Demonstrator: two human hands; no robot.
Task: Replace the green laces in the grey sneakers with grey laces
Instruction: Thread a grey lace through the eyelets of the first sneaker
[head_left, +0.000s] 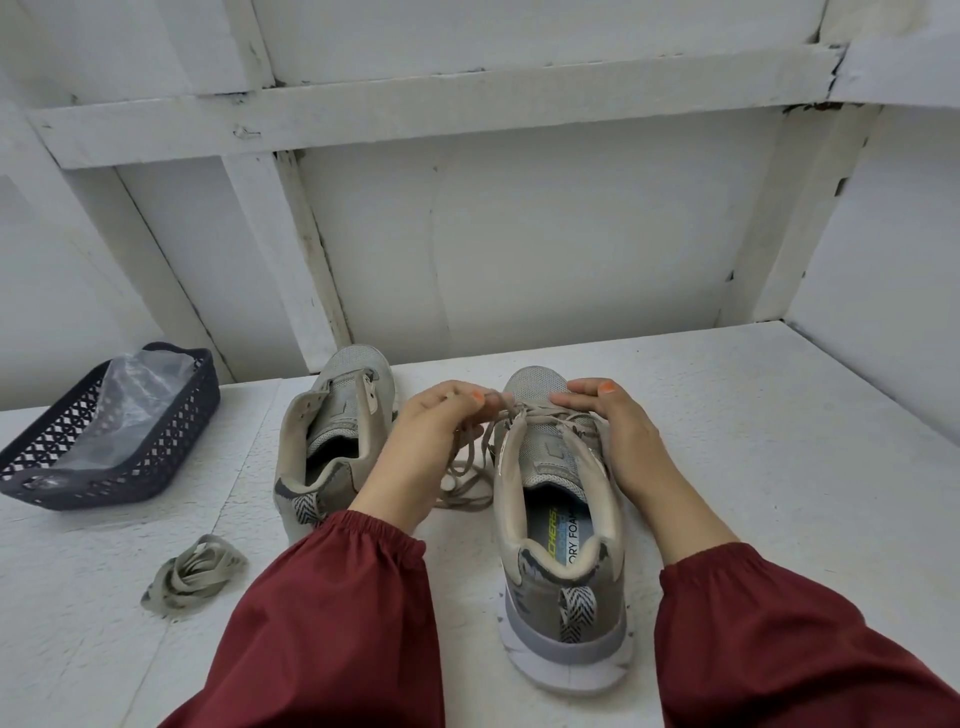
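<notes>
Two grey sneakers stand on a white table, heels toward me. The right sneaker (556, 519) has a grey lace (467, 467) threaded through its front eyelets, and the loose ends trail down on its left side. My left hand (431, 431) pinches that lace between thumb and fingers just left of the shoe's toe. My right hand (608, 421) rests on the shoe's right side with its fingertips on the laced part. The left sneaker (332, 436) has no lace in it. A bundled grey lace (195, 574) lies on the table at the left.
A dark perforated plastic basket (171, 447) with a crumpled clear plastic bag (135, 395) in it sits at the far left. A white panelled wall rises right behind the table (779, 467). Red sleeves cover both of my forearms.
</notes>
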